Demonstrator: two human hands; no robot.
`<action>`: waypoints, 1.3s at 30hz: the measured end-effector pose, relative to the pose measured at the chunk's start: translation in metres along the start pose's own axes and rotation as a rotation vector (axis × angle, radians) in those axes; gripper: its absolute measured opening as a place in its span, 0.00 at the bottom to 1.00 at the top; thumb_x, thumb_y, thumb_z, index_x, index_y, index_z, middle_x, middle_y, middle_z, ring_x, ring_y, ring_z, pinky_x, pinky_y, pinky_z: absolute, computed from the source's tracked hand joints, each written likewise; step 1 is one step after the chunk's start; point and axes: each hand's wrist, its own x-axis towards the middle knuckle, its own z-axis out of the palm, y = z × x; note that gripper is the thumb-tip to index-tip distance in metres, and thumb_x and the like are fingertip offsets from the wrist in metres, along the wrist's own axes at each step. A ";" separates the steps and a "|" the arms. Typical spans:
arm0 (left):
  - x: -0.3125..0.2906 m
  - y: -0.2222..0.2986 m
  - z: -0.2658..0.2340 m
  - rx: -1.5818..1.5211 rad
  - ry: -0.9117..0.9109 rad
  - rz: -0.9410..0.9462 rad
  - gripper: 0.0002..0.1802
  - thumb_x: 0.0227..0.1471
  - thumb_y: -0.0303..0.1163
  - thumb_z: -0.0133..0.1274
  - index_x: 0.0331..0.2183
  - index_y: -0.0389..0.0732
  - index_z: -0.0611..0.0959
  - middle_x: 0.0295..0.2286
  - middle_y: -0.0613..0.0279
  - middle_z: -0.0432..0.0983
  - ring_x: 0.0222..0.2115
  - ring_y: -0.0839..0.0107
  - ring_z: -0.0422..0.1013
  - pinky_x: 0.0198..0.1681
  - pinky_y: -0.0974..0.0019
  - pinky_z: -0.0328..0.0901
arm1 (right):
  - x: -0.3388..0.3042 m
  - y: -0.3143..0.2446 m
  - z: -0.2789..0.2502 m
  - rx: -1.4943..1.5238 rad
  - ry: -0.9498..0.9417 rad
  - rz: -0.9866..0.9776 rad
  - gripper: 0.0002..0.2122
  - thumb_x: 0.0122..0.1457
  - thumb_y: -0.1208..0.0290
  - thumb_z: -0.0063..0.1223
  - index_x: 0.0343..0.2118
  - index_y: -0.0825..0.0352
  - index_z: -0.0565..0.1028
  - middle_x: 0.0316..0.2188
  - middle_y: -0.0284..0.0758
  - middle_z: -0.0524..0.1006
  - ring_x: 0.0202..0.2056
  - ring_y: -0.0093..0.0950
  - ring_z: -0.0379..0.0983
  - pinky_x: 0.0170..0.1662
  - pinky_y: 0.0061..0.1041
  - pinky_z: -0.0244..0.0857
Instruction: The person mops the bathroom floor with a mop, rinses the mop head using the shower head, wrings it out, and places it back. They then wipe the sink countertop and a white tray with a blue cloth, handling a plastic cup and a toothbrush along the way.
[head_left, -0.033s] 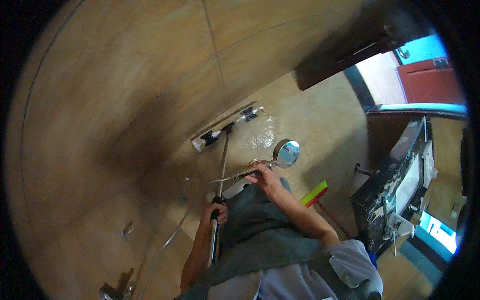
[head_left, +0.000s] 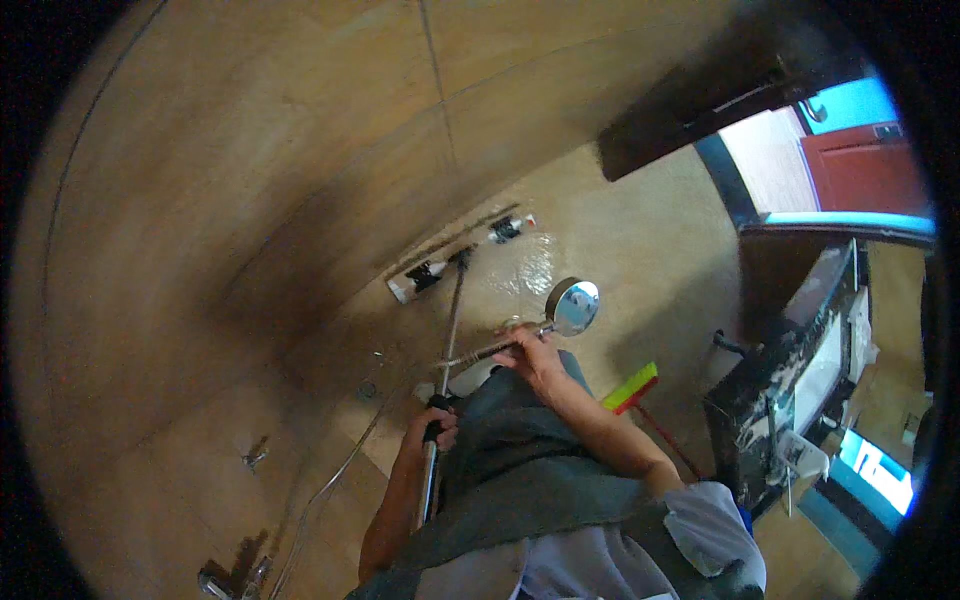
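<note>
Flat mop: head on wet floor, alongside wall base. Left hand: fingers wrapped round mop's pole. Right hand: fingers closed round handle of chrome handheld shower head, right of pole.

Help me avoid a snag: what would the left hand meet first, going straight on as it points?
Probably the shower hose, slanting across the pole ahead of the left hand, though depth is unclear.
</note>
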 end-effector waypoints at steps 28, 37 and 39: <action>0.006 -0.017 -0.014 0.011 0.106 0.204 0.12 0.55 0.39 0.43 0.25 0.42 0.71 0.17 0.68 0.64 0.15 0.76 0.61 0.18 0.72 0.58 | 0.019 -0.031 -0.026 0.032 0.043 -0.154 0.09 0.54 0.74 0.53 0.36 0.71 0.70 0.35 0.42 0.75 0.31 0.35 0.74 0.31 0.33 0.75; 0.010 -0.028 0.007 0.680 0.208 0.822 0.11 0.52 0.38 0.46 0.23 0.42 0.71 0.17 0.68 0.64 0.18 0.78 0.62 0.22 0.73 0.57 | 0.004 0.004 0.005 -0.119 -0.081 0.216 0.14 0.52 0.74 0.56 0.40 0.69 0.67 0.36 0.41 0.74 0.34 0.37 0.75 0.39 0.39 0.74; 0.009 -0.038 0.001 -0.042 0.057 0.125 0.10 0.51 0.36 0.46 0.22 0.43 0.70 0.16 0.68 0.62 0.19 0.78 0.62 0.24 0.73 0.56 | -0.003 0.004 0.011 -0.070 -0.153 0.217 0.15 0.52 0.74 0.57 0.41 0.70 0.66 0.39 0.41 0.72 0.38 0.37 0.74 0.43 0.38 0.73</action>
